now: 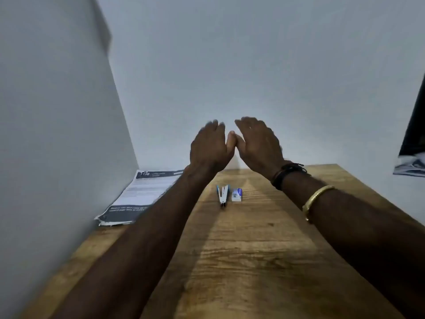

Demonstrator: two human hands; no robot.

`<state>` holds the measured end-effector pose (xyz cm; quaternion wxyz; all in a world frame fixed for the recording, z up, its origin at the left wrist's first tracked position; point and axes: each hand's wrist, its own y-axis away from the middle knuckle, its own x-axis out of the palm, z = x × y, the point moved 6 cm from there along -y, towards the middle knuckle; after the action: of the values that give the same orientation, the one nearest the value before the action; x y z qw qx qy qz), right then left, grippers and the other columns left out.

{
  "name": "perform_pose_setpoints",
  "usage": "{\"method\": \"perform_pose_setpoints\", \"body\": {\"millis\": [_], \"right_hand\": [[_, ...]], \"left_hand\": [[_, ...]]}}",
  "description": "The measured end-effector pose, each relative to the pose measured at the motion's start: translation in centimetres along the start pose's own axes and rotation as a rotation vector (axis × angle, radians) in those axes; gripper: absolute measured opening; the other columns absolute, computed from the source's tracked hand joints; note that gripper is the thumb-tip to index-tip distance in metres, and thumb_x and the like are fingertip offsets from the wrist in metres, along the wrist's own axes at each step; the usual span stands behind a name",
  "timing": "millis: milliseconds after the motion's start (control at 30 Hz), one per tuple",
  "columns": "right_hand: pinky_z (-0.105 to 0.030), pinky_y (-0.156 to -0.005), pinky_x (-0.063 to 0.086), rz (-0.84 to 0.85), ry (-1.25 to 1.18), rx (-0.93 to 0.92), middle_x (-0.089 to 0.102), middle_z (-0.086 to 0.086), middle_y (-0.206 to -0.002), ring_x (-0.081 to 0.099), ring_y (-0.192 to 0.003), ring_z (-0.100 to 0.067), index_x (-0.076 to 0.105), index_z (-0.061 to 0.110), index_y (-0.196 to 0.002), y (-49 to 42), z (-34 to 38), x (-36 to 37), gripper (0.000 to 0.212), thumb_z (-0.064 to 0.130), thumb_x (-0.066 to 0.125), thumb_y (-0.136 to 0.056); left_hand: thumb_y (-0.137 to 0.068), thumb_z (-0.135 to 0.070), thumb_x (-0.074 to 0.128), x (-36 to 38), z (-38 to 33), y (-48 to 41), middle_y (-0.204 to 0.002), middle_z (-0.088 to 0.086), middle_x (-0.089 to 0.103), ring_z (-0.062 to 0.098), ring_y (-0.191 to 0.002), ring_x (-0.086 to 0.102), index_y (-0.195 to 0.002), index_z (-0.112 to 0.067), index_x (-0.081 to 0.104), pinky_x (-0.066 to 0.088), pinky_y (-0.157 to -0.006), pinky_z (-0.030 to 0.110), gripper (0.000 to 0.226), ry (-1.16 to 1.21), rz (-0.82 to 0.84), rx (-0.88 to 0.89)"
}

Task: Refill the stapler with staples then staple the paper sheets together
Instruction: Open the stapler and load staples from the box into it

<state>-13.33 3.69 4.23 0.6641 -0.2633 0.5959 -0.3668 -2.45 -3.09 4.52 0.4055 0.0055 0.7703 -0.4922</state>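
I see both arms stretched out over the wooden table (253,261), hands raised above its far end against the pale wall (253,65). My left hand (210,147) is back-up to the camera, fingers (216,127) extended and slightly spread, holding nothing; the tips are a bit blurred. My right hand (258,143) mirrors it, fingers loosely extended and empty too. The two thumbs meet or nearly meet between the hands; I cannot tell if they actually touch.

The right wrist carries a dark band (286,174), and a gold bangle (316,199) sits further down the forearm.

The stapler (223,195) lies on the table below the hands, blue and white, its two arms splayed in a V, so it looks open. Just beside it on the right is the small staple box (236,195), white with a blue patch; touching or not, I cannot tell. Neither hand is near them.

The paper sheets (147,194) lie at the table's left edge against the side wall, printed, with dark bands at top and bottom and a ragged near corner. The left forearm crosses in front of their right edge.

A dark object (414,139) pokes in at the right frame edge, unclear what.
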Motion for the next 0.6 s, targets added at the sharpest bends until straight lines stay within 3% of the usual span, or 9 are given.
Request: {"method": "perform_pose_setpoints", "body": {"millis": [33, 100, 200, 300, 433, 600], "right_hand": [[-0.046, -0.103, 0.043, 0.061, -0.034, 0.022, 0.059, -0.008, -0.141, 0.053, -0.130, -0.032, 0.060, 0.014, -0.138, 0.7, 0.1, 0.9, 0.041, 0.034, 0.048, -0.104], [-0.045, -0.100, 0.044, 0.188, -0.073, 0.069, 0.065, -0.006, -0.131, 0.056, -0.124, -0.030, 0.069, 0.018, -0.127, 2.0, 0.4, 2.4, 0.035, 0.035, 0.052, -0.102], [-0.043, -0.097, 0.048, 0.398, -0.075, 0.148, 0.072, -0.003, -0.120, 0.061, -0.116, -0.029, 0.077, 0.020, -0.110, 4.1, 1.1, 4.7, 0.027, 0.036, 0.058, -0.098], [-0.039, -0.093, 0.052, 0.494, -0.062, 0.185, 0.076, 0.000, -0.110, 0.067, -0.108, -0.025, 0.079, 0.022, -0.102, 5.5, 1.1, 6.3, 0.021, 0.033, 0.063, -0.095], [-0.035, -0.082, 0.056, 0.539, -0.110, 0.255, 0.076, 0.000, -0.101, 0.069, -0.098, -0.023, 0.079, 0.023, -0.096, 7.2, 0.6, 8.3, 0.016, 0.030, 0.065, -0.091], [-0.033, -0.078, 0.055, 0.515, -0.174, 0.261, 0.076, -0.001, -0.101, 0.068, -0.096, -0.023, 0.080, 0.022, -0.097, 7.6, -0.1, 9.4, 0.016, 0.025, 0.065, -0.092]], "left_hand": [[-0.103, -0.042, 0.037, 0.5, 0.8, 0.5, -0.130, 0.010, 0.067, 0.034, -0.123, 0.061, -0.124, -0.014, 0.066, 0.049, -0.089, 0.039, 0.046, 0.018, 0.060, -0.075], [-0.098, -0.036, 0.044, 1.9, 2.4, 1.8, -0.117, 0.009, 0.072, 0.035, -0.109, 0.066, -0.113, -0.014, 0.069, 0.048, -0.081, 0.035, 0.036, 0.029, 0.179, -0.212], [-0.088, -0.024, 0.058, 4.0, 4.4, 4.4, -0.120, 0.015, 0.070, 0.035, -0.111, 0.065, -0.114, -0.008, 0.067, 0.046, -0.079, 0.032, 0.032, 0.037, 0.409, -0.386], [-0.084, -0.021, 0.064, 5.8, 5.4, 6.4, -0.116, 0.018, 0.071, 0.034, -0.110, 0.067, -0.110, -0.004, 0.068, 0.049, -0.079, 0.032, 0.032, 0.038, 0.564, -0.465], [-0.087, -0.026, 0.067, 7.5, 5.9, 7.5, -0.121, 0.019, 0.068, 0.035, -0.116, 0.063, -0.112, -0.005, 0.065, 0.045, -0.077, 0.033, 0.032, 0.069, 0.602, -0.509], [-0.085, -0.027, 0.069, 8.6, 5.9, 8.1, -0.119, 0.018, 0.069, 0.035, -0.112, 0.065, -0.111, -0.005, 0.064, 0.054, -0.085, 0.037, 0.034, 0.132, 0.601, -0.575]]}}
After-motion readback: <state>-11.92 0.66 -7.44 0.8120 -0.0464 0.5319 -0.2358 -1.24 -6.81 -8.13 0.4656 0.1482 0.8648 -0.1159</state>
